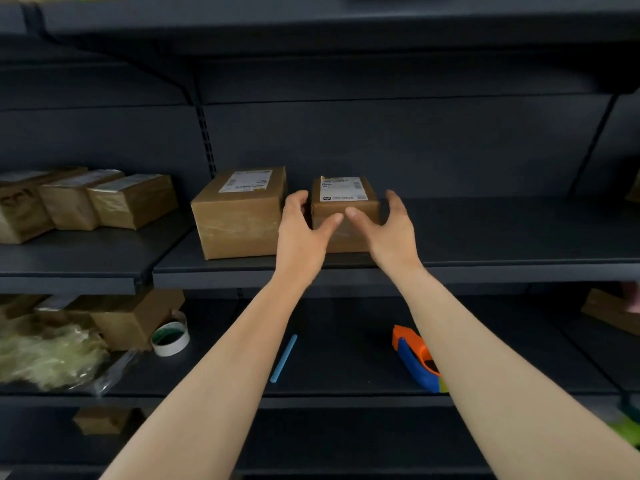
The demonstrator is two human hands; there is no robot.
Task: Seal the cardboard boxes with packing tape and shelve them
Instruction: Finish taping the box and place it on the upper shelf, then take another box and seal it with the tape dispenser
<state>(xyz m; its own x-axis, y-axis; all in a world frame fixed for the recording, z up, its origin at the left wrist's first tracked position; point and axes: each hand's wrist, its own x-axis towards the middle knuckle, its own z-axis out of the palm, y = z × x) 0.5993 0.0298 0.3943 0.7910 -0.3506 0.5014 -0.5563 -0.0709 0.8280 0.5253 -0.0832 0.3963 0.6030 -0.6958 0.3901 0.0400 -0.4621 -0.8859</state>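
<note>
At frame centre, the small cardboard box (pixel 343 197) on the shelf (pixel 502 233) was clasped between left hand (pixel 304 233) and right hand (pixel 393 233), fingers (pixel 298 199) curled round its sides

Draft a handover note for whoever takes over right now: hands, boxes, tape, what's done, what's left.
Hands: left hand and right hand each grip a side of the small box, thumbs on its front. It stands on the middle shelf, right of the larger box. The tape dispenser lies on the shelf below. Done: both boxes shelved. Left: let go; check the lower-left boxes, sealing unclear.
</note>
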